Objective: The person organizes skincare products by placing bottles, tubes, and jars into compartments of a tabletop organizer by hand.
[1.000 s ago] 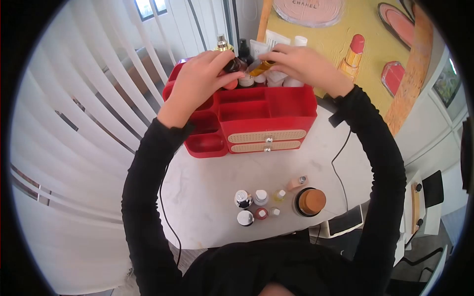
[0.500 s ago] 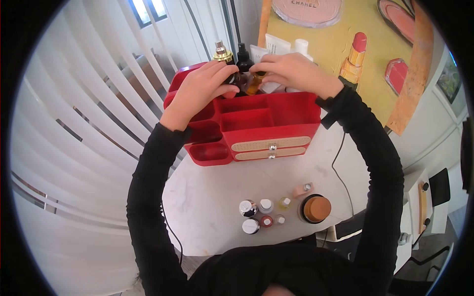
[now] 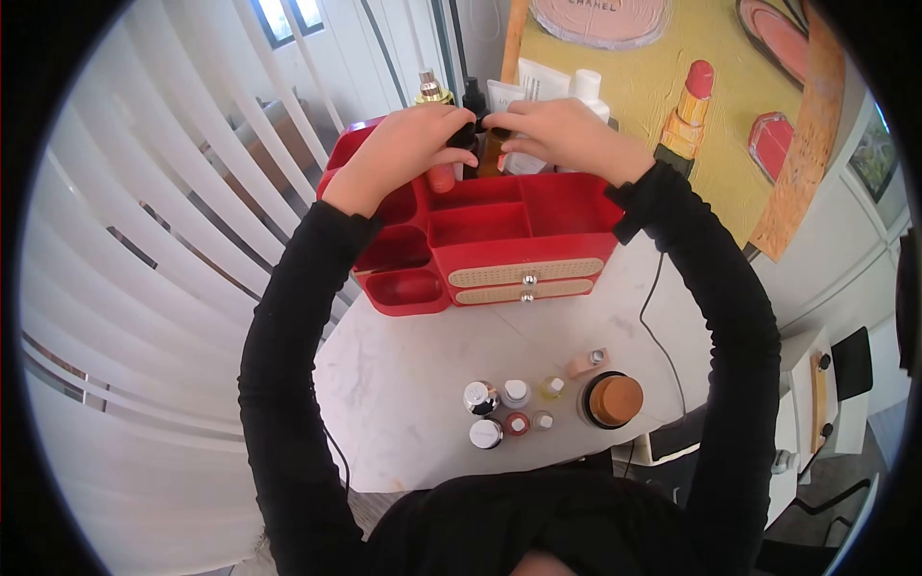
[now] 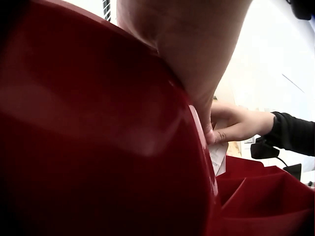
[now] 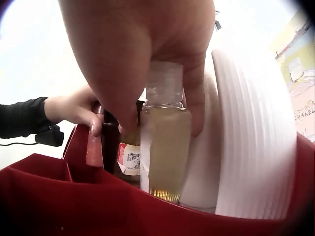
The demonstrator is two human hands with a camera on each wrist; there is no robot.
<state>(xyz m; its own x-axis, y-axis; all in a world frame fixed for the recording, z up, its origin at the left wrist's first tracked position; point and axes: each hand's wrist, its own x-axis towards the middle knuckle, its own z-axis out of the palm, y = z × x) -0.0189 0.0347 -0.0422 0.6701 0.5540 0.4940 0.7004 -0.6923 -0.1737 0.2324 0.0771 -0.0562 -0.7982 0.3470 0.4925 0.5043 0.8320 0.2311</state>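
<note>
A red organizer [image 3: 519, 252] holds bottles and tubes in its rear section. At its back left, the left hand [image 3: 408, 149] grips a dark bottle [image 3: 464, 135] near its top, beside a pink-red tube [image 3: 441, 179]. The right hand [image 3: 571, 134] pinches an amber bottle [image 3: 492, 154] just right of the dark one. The right wrist view shows that amber bottle's label [image 5: 131, 158] behind a clear bottle [image 5: 168, 142] of pale liquid, under the right hand [image 5: 142, 44]. In the left wrist view the organizer wall [image 4: 108, 128] hides the left fingers' hold.
Several small bottles [image 3: 517, 392] and a round jar with a brown lid [image 3: 616, 399] stand on the white table [image 3: 384, 374] before the organizer. White tubes [image 3: 543, 81] and a white bottle [image 3: 586, 86] rise at its back. A cable [image 3: 653, 326] runs down the right.
The amber bottle, tilted a second ago, now stands more upright among the rear bottles. The left hand has shifted slightly right and up, exposing more of the pink-red tube.
</note>
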